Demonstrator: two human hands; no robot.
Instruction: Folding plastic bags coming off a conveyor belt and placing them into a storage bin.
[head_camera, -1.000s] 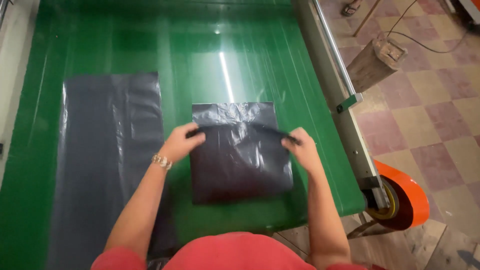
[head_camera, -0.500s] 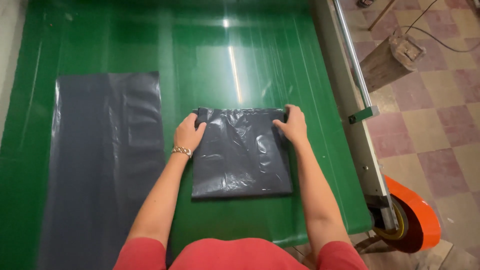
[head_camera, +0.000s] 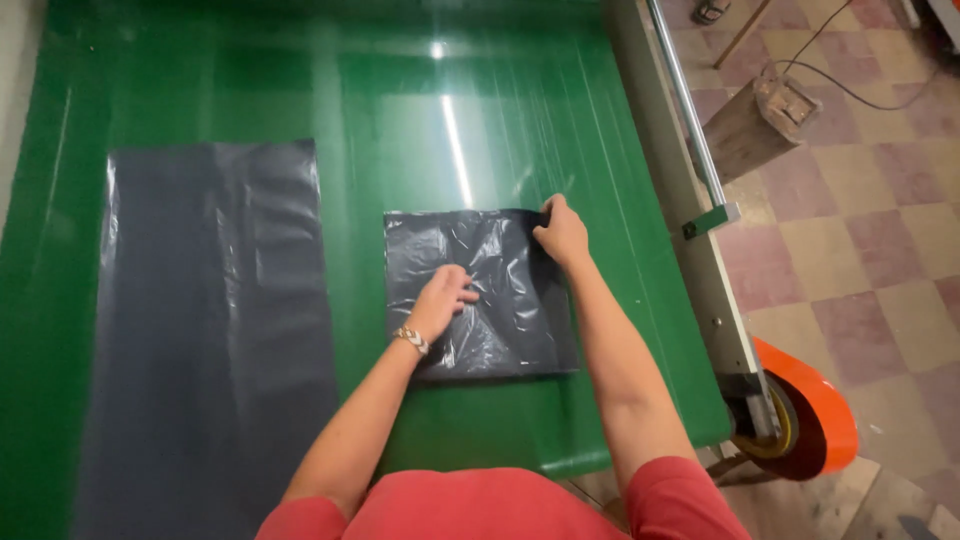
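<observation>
A dark grey plastic bag (head_camera: 480, 295), folded into a crinkled square, lies flat on green.

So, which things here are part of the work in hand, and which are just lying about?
In hand:
- folded dark plastic bag, flat on the green table
- left hand, pressing on the bag's middle
- right hand, at the bag's top right corner

Lying about:
- long unfolded dark plastic sheet, apart to the left
- orange wheel at the table's edge
- wooden block on the tiled floor
</observation>
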